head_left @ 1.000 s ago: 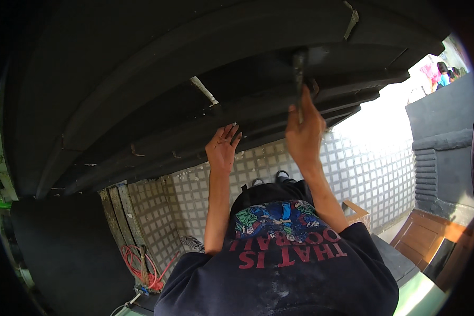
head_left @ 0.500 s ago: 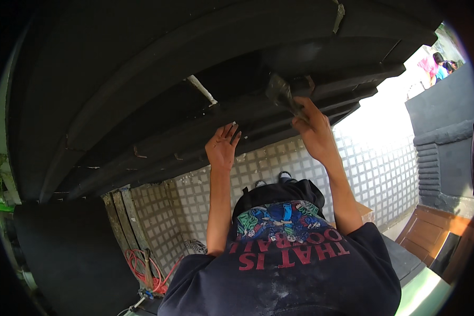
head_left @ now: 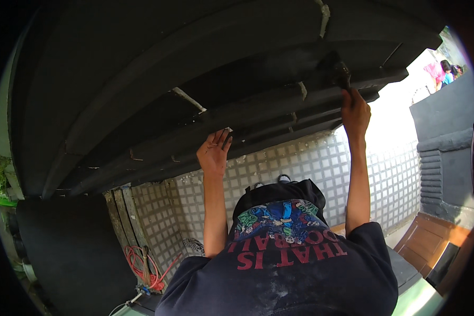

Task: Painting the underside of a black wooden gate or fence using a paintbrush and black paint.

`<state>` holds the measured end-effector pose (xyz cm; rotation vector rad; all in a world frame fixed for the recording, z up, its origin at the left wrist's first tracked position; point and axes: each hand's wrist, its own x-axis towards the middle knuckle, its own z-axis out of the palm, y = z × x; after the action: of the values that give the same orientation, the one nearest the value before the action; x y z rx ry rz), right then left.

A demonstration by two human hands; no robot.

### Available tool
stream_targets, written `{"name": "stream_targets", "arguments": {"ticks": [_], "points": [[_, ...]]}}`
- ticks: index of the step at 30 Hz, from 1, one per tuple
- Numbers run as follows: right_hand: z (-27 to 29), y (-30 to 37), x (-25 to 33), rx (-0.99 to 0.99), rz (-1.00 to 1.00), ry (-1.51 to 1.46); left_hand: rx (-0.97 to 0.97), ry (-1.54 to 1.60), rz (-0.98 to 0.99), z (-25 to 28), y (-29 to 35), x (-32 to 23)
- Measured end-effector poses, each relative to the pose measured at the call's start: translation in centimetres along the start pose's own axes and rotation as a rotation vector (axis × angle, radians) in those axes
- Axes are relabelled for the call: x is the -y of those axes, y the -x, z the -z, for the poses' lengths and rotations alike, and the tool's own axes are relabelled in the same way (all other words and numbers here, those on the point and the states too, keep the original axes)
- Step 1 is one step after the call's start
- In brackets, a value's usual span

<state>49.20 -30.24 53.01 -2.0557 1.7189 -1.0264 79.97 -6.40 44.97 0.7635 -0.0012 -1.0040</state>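
Observation:
Above and ahead of me rises a dark grey-black wall (head_left: 142, 52) with stepped, curved mouldings. My right hand (head_left: 356, 115) is closed around the handle of a flat paintbrush (head_left: 343, 71), whose dark head lies against the wall at the upper right. The bristles blend into the dark surface, so their edge is hard to make out. My left hand (head_left: 213, 154) is open, palm toward me, fingertips at the lower moulding edge. A small white spot shows at its fingertips. Pale unpainted strips (head_left: 189, 100) cross the mouldings between the hands and higher up.
Below is a tiled floor (head_left: 279, 158) in a pale grid pattern. A coiled red hose (head_left: 137, 260) lies at lower left beside wooden posts (head_left: 124, 216) and a dark panel (head_left: 71, 247). At right stand a grey pillar (head_left: 445, 110) and a brown wooden panel (head_left: 424, 239). People (head_left: 442, 71) are far off.
My right hand has moved the paintbrush to the right and upward along the wall. My left hand has shifted slightly left and stays open. The view has shifted a little.

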Motion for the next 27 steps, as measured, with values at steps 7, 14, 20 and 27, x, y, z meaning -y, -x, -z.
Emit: {"name": "stream_targets", "arguments": {"ticks": [7, 14, 20, 27], "points": [[1.2, 2.9, 1.4, -0.024, -0.001, -0.08, 0.023, 0.019, 0.009, 1.3, -0.2, -0.3], [-3.9, 8.2, 8.5, 0.189, 0.02, -0.333, 0.057, 0.027, 0.024, 0.9, -0.3, 0.0], [-5.9, 11.1, 10.9, 0.348, 0.168, -0.453, 0.083, 0.02, 0.024, 1.2, -0.4, -0.2], [-5.3, 10.7, 11.0, 0.5, 0.298, -0.526, 0.094, 0.038, 0.009, 1.5, -0.3, 0.0]]}}
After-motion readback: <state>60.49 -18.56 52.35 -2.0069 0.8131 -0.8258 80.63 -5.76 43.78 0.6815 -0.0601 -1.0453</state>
